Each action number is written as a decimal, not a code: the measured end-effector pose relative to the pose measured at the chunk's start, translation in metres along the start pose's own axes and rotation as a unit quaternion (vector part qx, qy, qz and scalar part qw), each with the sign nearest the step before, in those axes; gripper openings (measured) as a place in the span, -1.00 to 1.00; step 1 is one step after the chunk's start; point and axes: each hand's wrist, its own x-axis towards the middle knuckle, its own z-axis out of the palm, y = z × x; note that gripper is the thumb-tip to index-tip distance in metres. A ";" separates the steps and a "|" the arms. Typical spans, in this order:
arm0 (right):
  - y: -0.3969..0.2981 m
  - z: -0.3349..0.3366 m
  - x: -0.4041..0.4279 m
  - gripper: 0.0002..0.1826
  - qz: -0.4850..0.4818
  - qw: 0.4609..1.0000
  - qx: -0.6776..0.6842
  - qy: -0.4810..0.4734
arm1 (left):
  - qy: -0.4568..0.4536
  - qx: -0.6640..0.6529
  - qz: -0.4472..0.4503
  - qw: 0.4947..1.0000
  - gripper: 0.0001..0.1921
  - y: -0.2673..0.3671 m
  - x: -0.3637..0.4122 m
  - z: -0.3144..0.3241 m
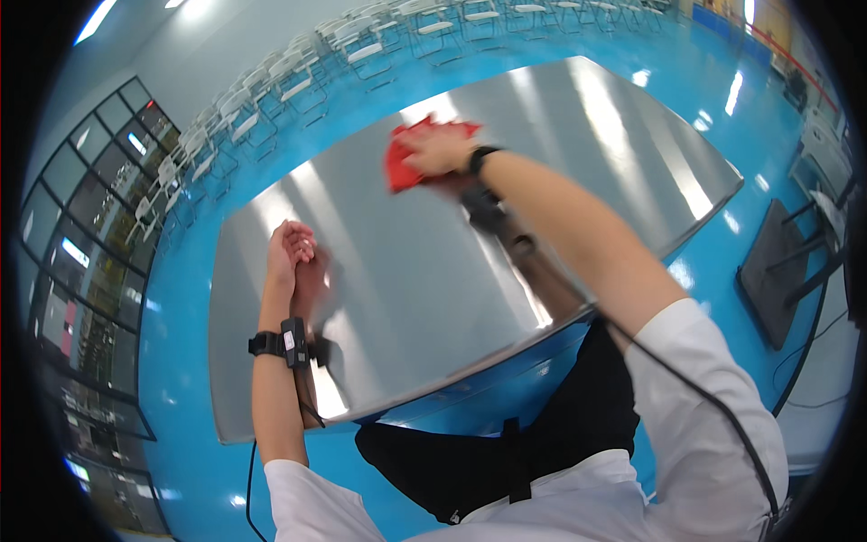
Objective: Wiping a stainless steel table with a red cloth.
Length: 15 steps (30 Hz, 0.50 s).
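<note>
A crumpled red cloth point(404, 175) lies near the far edge of a shiny metal-topped table point(406, 291). My right hand point(440, 150) is spread over the cloth and holds it against the tabletop; the hand is slightly blurred. At the table's left side my left hand point(291, 249) rests on its edge, palm turned inward, with loosely curled fingers and nothing in it. A black strap with a small device point(294, 343) circles my left forearm. On my right wrist sits a black band point(482, 158). The tabletop mirrors both arms.
Black cables run along both arms, one over the right sleeve point(711, 400). Rows of white folding chairs point(366, 49) stand beyond the table on a blue floor point(183, 352). Glazed panels point(88, 251) line the left. A dark board with legs point(772, 278) is at the right.
</note>
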 end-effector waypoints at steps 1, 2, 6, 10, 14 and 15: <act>-0.025 0.007 0.004 -0.33 -0.018 1.000 0.015 0.004 | -0.015 0.003 0.003 1.000 -0.55 -0.001 0.006 0.004; -0.043 0.015 0.007 -0.32 -0.070 0.997 0.009 0.017 | -0.017 -0.006 0.010 1.000 -0.54 -0.003 0.011 0.007; -0.075 0.024 0.003 -0.32 -0.054 0.989 0.134 -0.018 | 0.002 -0.036 0.018 0.999 -0.52 -0.007 0.013 0.007; -0.007 0.010 0.000 -0.30 -0.041 0.992 0.117 -0.038 | -0.021 -0.036 0.009 0.999 -0.52 -0.010 0.014 -0.006; 0.116 -0.015 -0.050 -0.35 0.040 0.997 0.047 0.038 | -0.020 0.001 0.014 1.000 -0.51 -0.011 0.008 -0.018; 0.174 -0.016 -0.067 -0.38 0.081 0.994 0.028 0.064 | -0.029 0.007 0.020 0.999 -0.51 -0.010 0.014 -0.007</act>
